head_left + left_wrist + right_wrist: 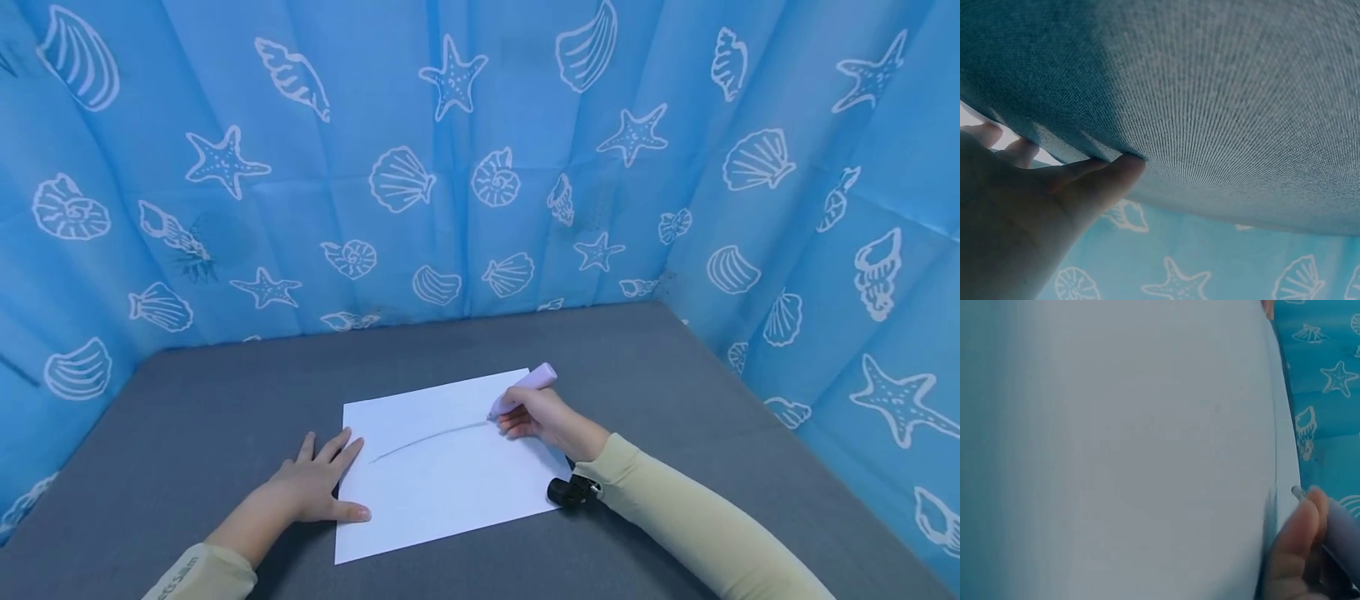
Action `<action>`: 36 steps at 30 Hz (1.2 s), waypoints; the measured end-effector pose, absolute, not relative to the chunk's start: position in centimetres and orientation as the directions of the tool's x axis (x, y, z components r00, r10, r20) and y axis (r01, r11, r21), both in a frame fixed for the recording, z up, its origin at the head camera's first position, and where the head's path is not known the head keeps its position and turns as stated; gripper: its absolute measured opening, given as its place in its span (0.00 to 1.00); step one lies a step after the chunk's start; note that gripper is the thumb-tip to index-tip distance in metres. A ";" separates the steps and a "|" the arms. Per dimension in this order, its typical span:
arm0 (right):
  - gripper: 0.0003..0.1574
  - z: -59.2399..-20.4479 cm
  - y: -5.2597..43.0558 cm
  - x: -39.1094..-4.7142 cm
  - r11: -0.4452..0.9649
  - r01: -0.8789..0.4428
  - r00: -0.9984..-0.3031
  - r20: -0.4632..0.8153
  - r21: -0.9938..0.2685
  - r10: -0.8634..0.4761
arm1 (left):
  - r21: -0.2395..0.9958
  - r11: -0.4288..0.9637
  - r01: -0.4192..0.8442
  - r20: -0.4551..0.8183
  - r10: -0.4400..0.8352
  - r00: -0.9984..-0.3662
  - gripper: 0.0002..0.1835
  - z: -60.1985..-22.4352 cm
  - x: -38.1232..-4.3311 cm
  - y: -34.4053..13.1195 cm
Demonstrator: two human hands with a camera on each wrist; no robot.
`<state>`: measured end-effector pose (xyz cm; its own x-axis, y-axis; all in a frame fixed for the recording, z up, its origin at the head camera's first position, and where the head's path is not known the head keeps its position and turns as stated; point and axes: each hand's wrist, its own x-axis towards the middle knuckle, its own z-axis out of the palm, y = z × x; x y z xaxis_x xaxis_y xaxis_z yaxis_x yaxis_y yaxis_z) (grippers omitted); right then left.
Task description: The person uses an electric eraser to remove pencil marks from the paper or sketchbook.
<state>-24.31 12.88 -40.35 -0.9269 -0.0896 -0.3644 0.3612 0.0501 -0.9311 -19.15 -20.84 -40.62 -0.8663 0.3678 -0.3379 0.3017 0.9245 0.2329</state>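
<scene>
A white sheet of paper [450,500] lies slightly turned on the grey table. My right hand [540,414] grips a thick lilac pen [538,377] near its tip, which meets the sheet toward its upper right. From that tip a thin, gently curved grey line [427,437] runs left across the paper. In the right wrist view the pen's narrow tip [1297,492] pokes out past the thumb and fingers. My left hand [307,485] rests at the sheet's left edge with fingers spread, thumb and fingertips on the paper. The left wrist view shows its fingers [1104,181] stretched out over the cloth.
Grey cloth covers the table [225,400]. Behind it and along the right side hangs a blue curtain [465,225] printed with white shells and starfish. A small black device [572,492] is strapped under the right wrist, over the paper's lower right corner.
</scene>
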 end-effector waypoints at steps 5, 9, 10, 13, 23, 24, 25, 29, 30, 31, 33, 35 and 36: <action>0.10 -40.6 12.1 -24.2 0.067 0.333 -0.942 -0.334 -0.941 -0.013 | 0.237 0.925 0.298 -0.344 0.366 -0.864 0.59 -40.6 -19.2 -20.9; 0.09 -40.7 11.9 -24.3 0.098 0.333 -0.943 -0.334 -0.938 0.010 | 0.235 0.925 0.297 -0.344 0.365 -0.865 0.59 -40.5 -19.2 -20.8; 0.09 -40.7 11.9 -24.3 0.110 0.336 -0.942 -0.337 -0.935 0.011 | 0.236 0.925 0.297 -0.344 0.365 -0.865 0.59 -40.5 -19.2 -20.8; 0.10 -40.6 11.7 -24.3 0.154 0.352 -0.935 -0.355 -0.923 0.007 | 0.239 0.925 0.296 -0.345 0.366 -0.865 0.60 -40.5 -19.2 -20.9; 0.11 -40.4 11.7 -24.4 0.175 0.346 -0.935 -0.355 -0.922 -0.018 | 0.232 0.925 0.300 -0.341 0.366 -0.866 0.60 -40.7 -19.2 -21.0; 0.12 -40.4 11.7 -24.4 0.181 0.347 -0.934 -0.357 -0.920 -0.022 | 0.231 0.925 0.301 -0.338 0.366 -0.867 0.60 -40.6 -19.2 -21.0; 0.12 -40.4 11.7 -24.4 0.182 0.349 -0.933 -0.359 -0.919 -0.024 | 0.230 0.926 0.299 -0.337 0.364 -0.868 0.60 -40.6 -19.2 -21.0; 0.12 -40.3 11.5 -24.4 0.191 0.355 -0.930 -0.366 -0.915 -0.023 | 0.228 0.926 0.301 -0.333 0.365 -0.869 0.59 -40.6 -19.1 -20.9; 0.12 -40.2 11.5 -24.4 0.189 0.356 -0.930 -0.366 -0.915 -0.020 | 0.228 0.926 0.301 -0.333 0.365 -0.869 0.59 -40.6 -19.1 -20.9; 0.12 -40.2 11.5 -24.4 0.185 0.357 -0.930 -0.367 -0.916 -0.018 | 0.231 0.925 0.301 -0.335 0.366 -0.868 0.59 -40.6 -19.2 -20.9; 0.12 -40.2 11.5 -24.3 0.171 0.357 -0.932 -0.363 -0.918 -0.005 | 0.232 0.926 0.297 -0.341 0.363 -0.867 0.59 -40.5 -19.2 -20.9; 0.12 -40.2 11.6 -24.3 0.170 0.355 -0.933 -0.361 -0.919 -0.003 | 0.234 0.928 0.291 -0.346 0.359 -0.867 0.60 -40.6 -19.3 -20.8; 0.12 -40.1 11.6 -24.3 0.174 0.351 -0.934 -0.358 -0.920 -0.005 | 0.234 0.928 0.291 -0.348 0.359 -0.866 0.60 -40.6 -19.3 -20.8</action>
